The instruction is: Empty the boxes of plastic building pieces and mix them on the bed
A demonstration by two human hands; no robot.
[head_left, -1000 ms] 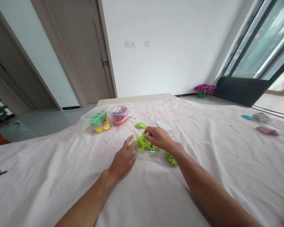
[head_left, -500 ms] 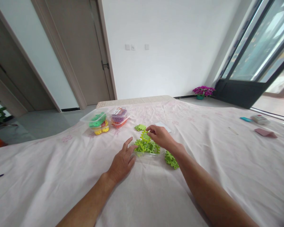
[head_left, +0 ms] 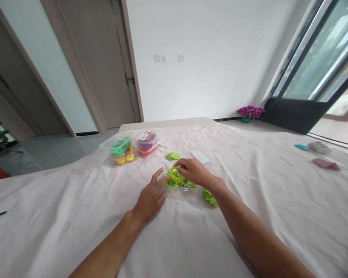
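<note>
Lime-green plastic pieces (head_left: 174, 181) lie in a loose heap in a shallow clear tray (head_left: 188, 190), about in the middle of the pale pink cloth (head_left: 75, 216). The right hand (head_left: 195, 172) is over the heap, with its fingertips pinched on one green piece at the top. How firmly it grips, I cannot tell. The left hand (head_left: 149, 199) lies palm down and relaxed on the cloth just beside the tray's left side. It holds nothing, and its fingers stretch toward the rim.

One single green piece (head_left: 172, 156) lies apart beyond the tray, near a white card (head_left: 200, 156). A small green cluster (head_left: 210, 198) lies outside the tray, beside the right wrist. Two clear boxes (head_left: 120, 146) with pieces of other colours stand nearer to the far left edge of the cloth.

In my judgement the work with the green pieces is not far along: only a few are out of the tray and most are in the heap. Whether any are joined together is not possible to see.
</note>
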